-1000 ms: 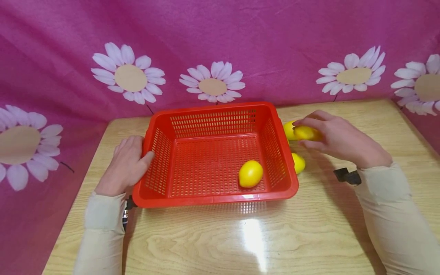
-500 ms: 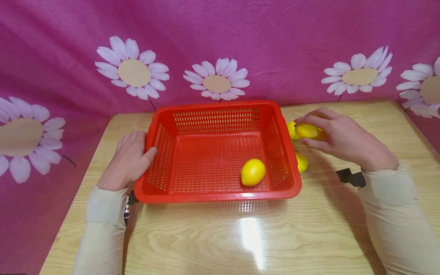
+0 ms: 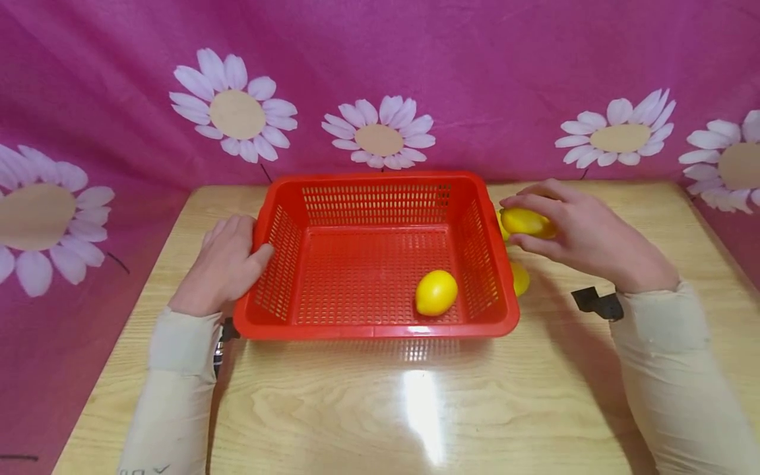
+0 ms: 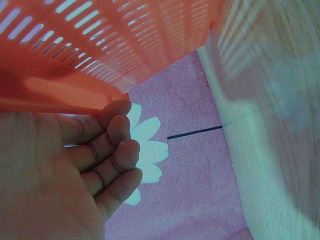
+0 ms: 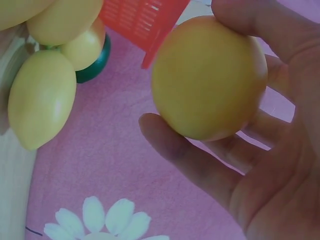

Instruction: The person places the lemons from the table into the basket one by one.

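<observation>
My left hand (image 3: 222,267) grips the left rim of a red slotted plastic basket (image 3: 380,331), thumb over the edge. In the left wrist view, its bent fingers (image 4: 117,160) lie beneath that rim. Just beyond the basket's right side, my right hand (image 3: 584,234) holds a yellow lemon (image 3: 527,223) between thumb and fingers. Seen from the right wrist, this lemon (image 5: 210,80) looks round and sits at the fingertips. Another lemon (image 3: 436,293) lies inside the basket, near its front right corner.
More yellow fruit, including a lemon (image 3: 520,279), lies against the basket's right outer wall, partly hidden. The right wrist view has several yellow fruits (image 5: 42,97) and a dark green one (image 5: 97,67). Behind the wooden table (image 3: 320,409) hangs a purple flowered cloth (image 3: 487,79).
My right hand has shifted slightly left with the lemon, closer to the basket's right rim. The left hand keeps its grip. The whole scene drifts a little as the head view tilts.
</observation>
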A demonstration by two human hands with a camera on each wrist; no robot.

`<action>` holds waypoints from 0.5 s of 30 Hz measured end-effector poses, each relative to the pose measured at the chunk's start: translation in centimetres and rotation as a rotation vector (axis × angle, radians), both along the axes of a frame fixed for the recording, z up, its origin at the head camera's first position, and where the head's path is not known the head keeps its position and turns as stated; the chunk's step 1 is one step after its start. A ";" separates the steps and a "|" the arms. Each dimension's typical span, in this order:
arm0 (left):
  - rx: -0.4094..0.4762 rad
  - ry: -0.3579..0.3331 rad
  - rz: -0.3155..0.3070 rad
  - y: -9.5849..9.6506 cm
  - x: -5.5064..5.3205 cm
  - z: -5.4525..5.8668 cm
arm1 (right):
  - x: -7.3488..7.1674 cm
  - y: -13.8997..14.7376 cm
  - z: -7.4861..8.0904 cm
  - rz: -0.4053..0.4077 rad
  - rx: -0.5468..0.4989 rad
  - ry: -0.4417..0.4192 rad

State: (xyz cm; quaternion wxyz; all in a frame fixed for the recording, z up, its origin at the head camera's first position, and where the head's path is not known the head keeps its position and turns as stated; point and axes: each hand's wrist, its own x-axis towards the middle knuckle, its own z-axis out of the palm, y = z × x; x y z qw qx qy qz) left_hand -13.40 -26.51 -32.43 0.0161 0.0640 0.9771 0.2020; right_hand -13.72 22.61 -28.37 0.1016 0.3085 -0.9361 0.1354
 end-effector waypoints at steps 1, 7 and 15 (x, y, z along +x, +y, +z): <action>-0.001 0.002 0.001 0.0 0.0 0.1 | 0.0 -0.1 0.2 -0.003 0.002 -0.006; -0.013 0.023 -0.011 0.0 -0.1 0.1 | -0.1 -0.8 0.8 -0.001 0.002 -0.008; -0.016 0.014 -0.007 0.1 0.0 0.2 | -0.2 -1.8 1.3 0.045 0.009 -0.011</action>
